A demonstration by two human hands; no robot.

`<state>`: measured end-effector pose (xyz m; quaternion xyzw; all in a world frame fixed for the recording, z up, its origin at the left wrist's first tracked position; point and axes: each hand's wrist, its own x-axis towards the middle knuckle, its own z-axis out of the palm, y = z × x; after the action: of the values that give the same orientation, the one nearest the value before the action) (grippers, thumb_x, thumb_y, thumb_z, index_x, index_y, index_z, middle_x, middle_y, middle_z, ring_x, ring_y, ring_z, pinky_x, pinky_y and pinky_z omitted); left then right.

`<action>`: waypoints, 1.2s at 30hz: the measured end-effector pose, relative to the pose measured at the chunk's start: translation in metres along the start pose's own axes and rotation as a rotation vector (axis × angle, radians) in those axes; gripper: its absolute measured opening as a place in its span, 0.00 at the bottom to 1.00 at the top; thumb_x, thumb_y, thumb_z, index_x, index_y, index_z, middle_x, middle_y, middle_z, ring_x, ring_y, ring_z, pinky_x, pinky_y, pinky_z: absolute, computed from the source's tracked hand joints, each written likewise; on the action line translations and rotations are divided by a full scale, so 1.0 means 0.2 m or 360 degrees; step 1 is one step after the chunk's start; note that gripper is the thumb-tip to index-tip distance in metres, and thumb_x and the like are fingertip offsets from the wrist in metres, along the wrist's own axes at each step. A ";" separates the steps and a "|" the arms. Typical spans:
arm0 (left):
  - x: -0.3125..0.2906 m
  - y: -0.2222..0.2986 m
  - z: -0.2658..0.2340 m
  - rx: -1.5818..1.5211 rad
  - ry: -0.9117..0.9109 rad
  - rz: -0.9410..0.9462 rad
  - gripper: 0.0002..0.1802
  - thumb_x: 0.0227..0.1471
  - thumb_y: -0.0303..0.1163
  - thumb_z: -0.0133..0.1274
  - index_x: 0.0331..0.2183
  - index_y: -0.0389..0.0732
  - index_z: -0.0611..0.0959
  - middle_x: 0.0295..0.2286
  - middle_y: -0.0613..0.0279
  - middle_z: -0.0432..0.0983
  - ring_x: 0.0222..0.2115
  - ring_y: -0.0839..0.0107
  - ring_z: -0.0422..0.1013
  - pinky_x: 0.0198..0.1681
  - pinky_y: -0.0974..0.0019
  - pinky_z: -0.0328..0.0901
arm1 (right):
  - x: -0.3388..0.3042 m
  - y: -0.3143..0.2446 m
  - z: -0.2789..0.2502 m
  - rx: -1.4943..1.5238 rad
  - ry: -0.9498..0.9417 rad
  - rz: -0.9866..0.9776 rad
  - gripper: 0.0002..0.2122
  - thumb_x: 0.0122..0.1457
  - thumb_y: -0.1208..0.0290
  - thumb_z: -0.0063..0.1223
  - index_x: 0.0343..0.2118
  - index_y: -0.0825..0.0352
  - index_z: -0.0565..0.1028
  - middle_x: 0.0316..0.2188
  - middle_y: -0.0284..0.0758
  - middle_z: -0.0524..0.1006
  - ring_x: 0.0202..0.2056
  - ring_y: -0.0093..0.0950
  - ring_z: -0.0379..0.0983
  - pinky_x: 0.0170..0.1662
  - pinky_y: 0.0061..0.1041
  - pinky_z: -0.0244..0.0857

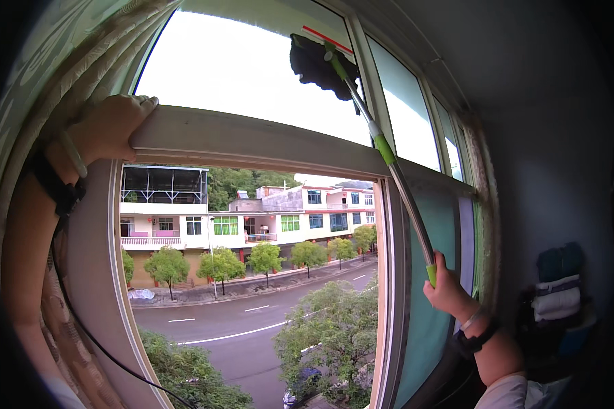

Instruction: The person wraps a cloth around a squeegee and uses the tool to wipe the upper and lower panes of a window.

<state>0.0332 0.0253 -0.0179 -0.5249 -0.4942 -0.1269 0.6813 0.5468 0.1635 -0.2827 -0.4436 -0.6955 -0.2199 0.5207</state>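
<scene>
Item one: my right hand [449, 290], low at the right, grip closed round the bottom end of a long mop pole [400, 184], metal with green sleeves at the handle end and partway up; a dark band sits on that wrist. Item two: my left hand [109, 128], raised at the upper left, fingers folded over the end of the grey horizontal window bar [252, 142], palm against it; a pale bangle and a dark strap on that wrist, a thin black cable hanging down from it along the frame. Item three: patterned curtain [61, 75], pale with a leafy print, bunched behind my left arm. Item four: the pole runs up and leftward across the bar to a dark, shaggy mop head [317, 63], pressed to the upper pane [239, 68] close under the top frame, beside a short red strip there. Item five: folded cloths [556, 286], dark and white, stacked at the far right against the dim wall. Item six: the lower sash stands open, a greenish sliding panel [433, 273] to its right. Item seven, outside and below: treetops, a wet grey road [239, 327] with white lines, a row of small trees, then white and pink low buildings [252, 218] with green window frames, wooded hill behind.
</scene>
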 end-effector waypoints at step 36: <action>0.02 0.01 -0.01 -0.0008 -0.0067 -0.0091 0.47 0.17 0.30 0.67 0.47 0.30 0.69 0.35 0.49 0.73 0.36 0.59 0.72 0.41 0.63 0.68 | 0.04 0.21 0.14 0.0363 -0.0194 0.0422 0.19 0.47 0.80 0.47 0.42 0.72 0.55 0.18 0.51 0.70 0.17 0.45 0.71 0.18 0.38 0.67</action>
<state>0.0374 0.0264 -0.0157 -0.5148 -0.5228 -0.1364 0.6656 0.5676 0.2095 -0.2926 -0.4820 -0.6815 -0.0419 0.5490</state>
